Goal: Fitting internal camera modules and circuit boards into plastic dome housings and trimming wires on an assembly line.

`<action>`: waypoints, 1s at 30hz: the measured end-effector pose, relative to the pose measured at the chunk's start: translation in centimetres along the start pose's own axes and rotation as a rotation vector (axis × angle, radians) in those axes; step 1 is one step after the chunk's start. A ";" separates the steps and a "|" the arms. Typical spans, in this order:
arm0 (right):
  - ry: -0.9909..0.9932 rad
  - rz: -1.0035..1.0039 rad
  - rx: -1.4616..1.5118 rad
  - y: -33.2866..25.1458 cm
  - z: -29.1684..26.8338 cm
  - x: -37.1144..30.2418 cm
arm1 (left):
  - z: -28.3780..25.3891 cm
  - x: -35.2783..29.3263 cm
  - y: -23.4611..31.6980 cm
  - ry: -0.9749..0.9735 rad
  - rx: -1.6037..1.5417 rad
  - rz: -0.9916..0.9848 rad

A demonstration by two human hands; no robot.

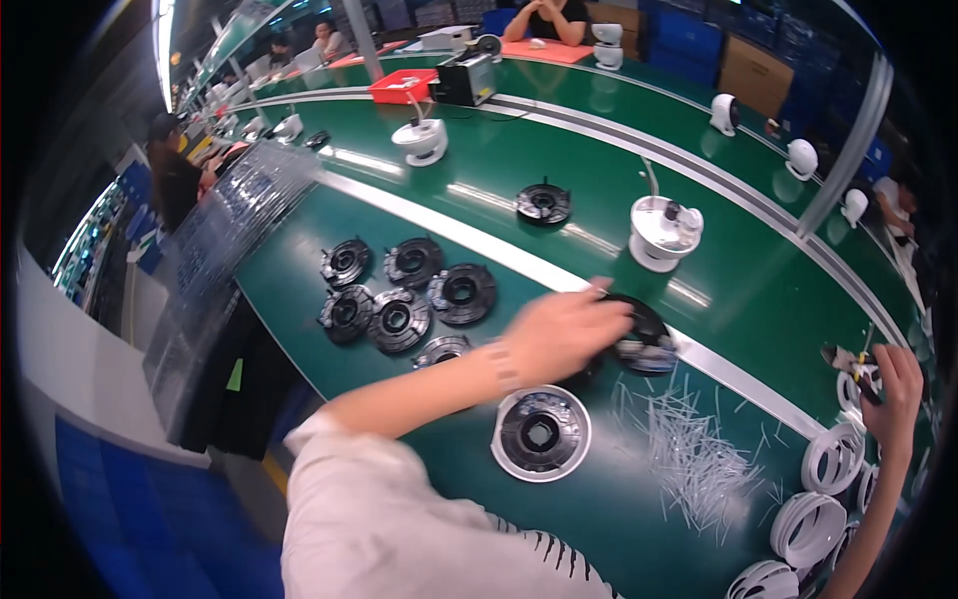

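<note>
My left hand (571,327) reaches across the bench, blurred, its fingers closed at the near edge of a black round plastic part (647,337). That part is blurred too and overlaps the white strip. My right hand (895,384) is raised at the far right, closed around small cutting pliers (846,359) with dark and yellow handles. In front of me a white round housing (499,457) lies on the bench with a black disc part (540,435) seated inside it. Several similar black discs (399,317) lie to the left of my arm.
Thin clear-white strips (699,459) lie in a loose heap right of the housing. White rings (808,529) are stacked at the right edge. Beyond the white strip stand white units (659,235) and another black disc (544,203). Other people sit across the line.
</note>
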State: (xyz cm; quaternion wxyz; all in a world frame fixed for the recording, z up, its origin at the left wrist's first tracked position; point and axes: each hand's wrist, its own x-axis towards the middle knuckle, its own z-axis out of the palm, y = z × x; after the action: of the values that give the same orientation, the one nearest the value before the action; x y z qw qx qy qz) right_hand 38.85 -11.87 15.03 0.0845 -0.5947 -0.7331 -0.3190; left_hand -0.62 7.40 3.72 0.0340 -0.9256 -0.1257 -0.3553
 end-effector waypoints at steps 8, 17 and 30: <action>-0.025 -0.086 -0.001 -2.7 1.9 2.6 | -15.0 -24.1 2.3 0.011 0.558 -0.932; -0.061 -0.102 0.109 -7.0 7.2 14.5 | -11.0 -26.2 1.6 -0.421 0.143 -1.275; -0.361 -0.212 -0.273 -3.3 17.9 22.8 | -1.1 3.3 -7.1 -0.021 -0.123 -0.124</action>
State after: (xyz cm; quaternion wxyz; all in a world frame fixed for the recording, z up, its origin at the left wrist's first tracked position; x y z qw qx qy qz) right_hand 34.05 16.69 11.33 -0.1629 -0.5677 -0.7448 -0.3106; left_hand -0.84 14.80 6.54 -0.0462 -0.9200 -0.1612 -0.3542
